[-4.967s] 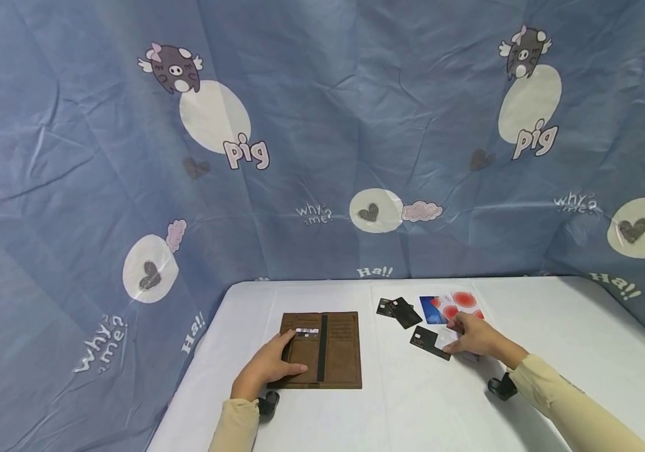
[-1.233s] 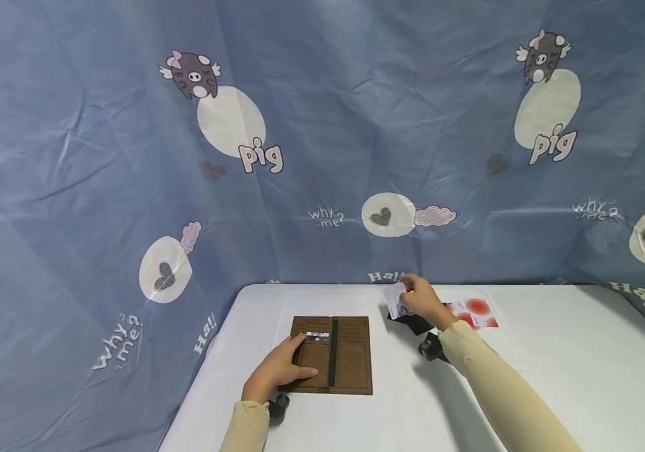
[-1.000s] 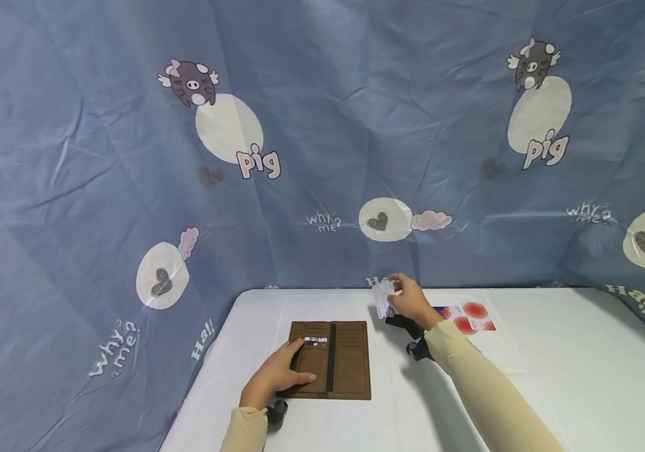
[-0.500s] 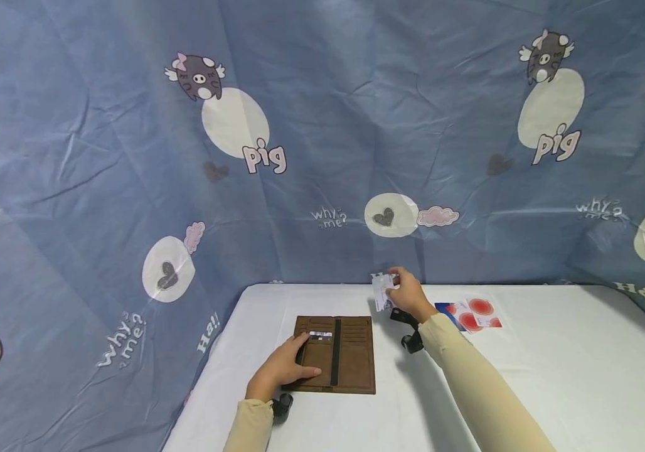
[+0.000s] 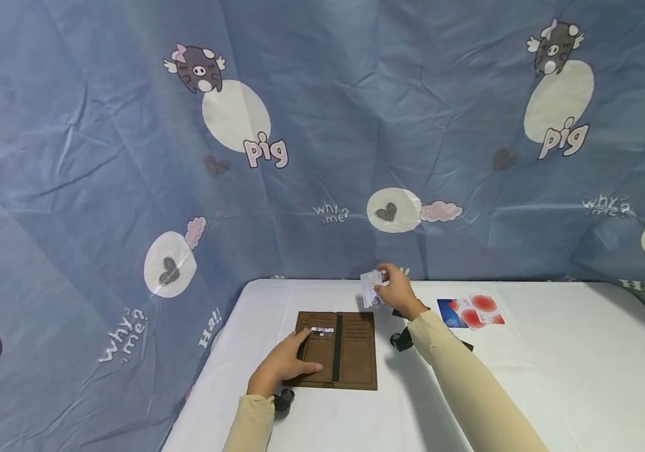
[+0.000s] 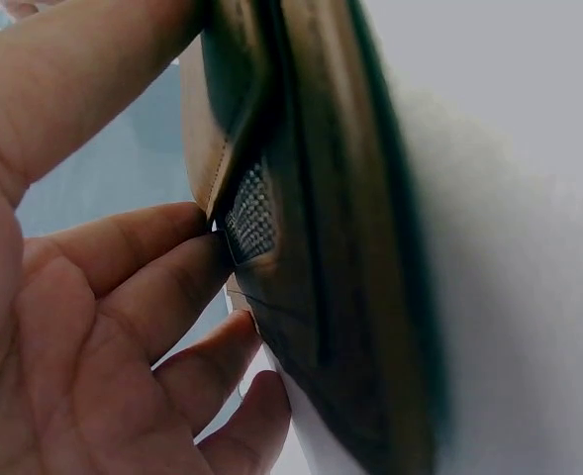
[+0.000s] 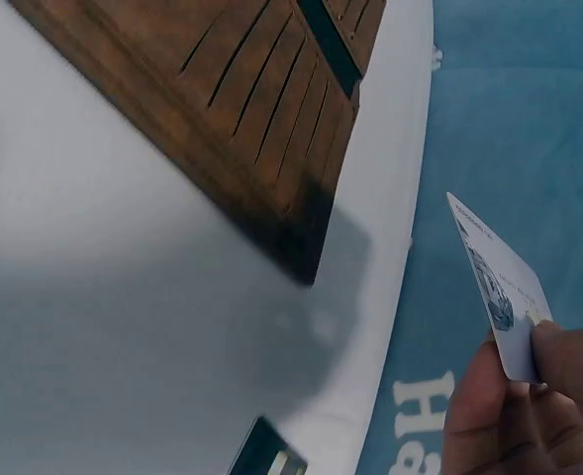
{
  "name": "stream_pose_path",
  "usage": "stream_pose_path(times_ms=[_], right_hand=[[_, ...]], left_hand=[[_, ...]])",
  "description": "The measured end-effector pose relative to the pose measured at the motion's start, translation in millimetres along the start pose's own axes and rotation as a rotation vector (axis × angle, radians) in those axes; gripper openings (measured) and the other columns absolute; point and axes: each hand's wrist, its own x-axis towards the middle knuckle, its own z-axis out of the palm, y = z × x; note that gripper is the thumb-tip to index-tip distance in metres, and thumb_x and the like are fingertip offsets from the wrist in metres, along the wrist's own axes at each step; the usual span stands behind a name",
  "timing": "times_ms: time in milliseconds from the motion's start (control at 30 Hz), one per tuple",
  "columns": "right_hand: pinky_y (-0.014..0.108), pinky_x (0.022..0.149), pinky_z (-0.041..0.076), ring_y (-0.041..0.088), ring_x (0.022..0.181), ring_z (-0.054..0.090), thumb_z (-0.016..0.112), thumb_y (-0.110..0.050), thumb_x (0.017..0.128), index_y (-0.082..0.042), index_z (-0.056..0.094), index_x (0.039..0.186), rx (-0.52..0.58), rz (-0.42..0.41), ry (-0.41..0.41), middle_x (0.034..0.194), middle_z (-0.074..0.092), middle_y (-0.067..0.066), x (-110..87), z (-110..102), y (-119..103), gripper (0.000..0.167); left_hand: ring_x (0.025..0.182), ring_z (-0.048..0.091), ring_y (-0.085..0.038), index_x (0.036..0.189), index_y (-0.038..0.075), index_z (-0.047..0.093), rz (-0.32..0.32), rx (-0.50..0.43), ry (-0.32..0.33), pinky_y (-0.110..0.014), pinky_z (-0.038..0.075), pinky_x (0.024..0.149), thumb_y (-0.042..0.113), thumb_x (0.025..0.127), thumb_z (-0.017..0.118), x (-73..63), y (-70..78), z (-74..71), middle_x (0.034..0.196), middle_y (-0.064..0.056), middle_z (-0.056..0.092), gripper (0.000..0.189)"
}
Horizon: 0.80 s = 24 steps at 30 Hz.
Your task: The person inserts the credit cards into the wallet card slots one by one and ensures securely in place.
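Note:
A brown wallet (image 5: pixel 358 358) lies spread open on the white table, a dark band down its middle and a card (image 5: pixel 322 331) showing in a left-side slot. My left hand (image 5: pixel 284 364) grips its left edge, thumb across the inner face; in the left wrist view, my fingertips (image 6: pixel 197 223) meet the leather by a patterned patch. Beyond the wallet's top right corner, my right hand (image 5: pixel 397 290) pinches a white card (image 7: pixel 499 287) with printed pictures between thumb and fingers, raised above the table and tilted.
Blue and red-patterned cards (image 5: pixel 472 312) lie overlapping at the right. Black cards (image 5: pixel 398 312) are mostly hidden beneath the right hand and forearm, one corner (image 5: pixel 467 344) showing past the sleeve. A blue printed curtain (image 5: pixel 322 157) hangs behind the table's far edge.
Five seconds ago my right hand was at the white card beside the black VIP card; it has since lifted the card and carried it left towards the wallet. My left hand stays on the wallet.

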Motion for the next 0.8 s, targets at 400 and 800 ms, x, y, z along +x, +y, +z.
stream_pose_path(times_ms=[400, 800], right_hand=[[0.029, 0.064, 0.046, 0.024, 0.086, 0.055, 0.066, 0.002, 0.087, 0.0, 0.052, 0.137, 0.068, 0.002, -0.003, 0.111, 0.059, 0.018, 1.0, 23, -3, 0.052], [0.027, 0.051, 0.047, 0.012, 0.058, 0.049, 0.065, 0.004, 0.088, -0.002, 0.051, 0.138, 0.184, 0.029, -0.062, 0.104, 0.055, 0.014, -6.3, 53, -8, 0.052]], left_hand=[[0.139, 0.035, -0.053, 0.151, 0.006, 0.039, 0.006, -0.015, -0.008, -0.066, 0.036, 0.107, 0.035, 0.079, 0.083, -1.7, -0.1, -0.8, 0.154, -0.033, 0.032, 0.09], [0.139, 0.036, -0.052, 0.151, 0.006, 0.039, 0.006, -0.009, -0.009, -0.065, 0.036, 0.107, 0.036, 0.079, 0.083, -2.5, 0.3, -2.0, 0.153, -0.033, 0.033, 0.09]])
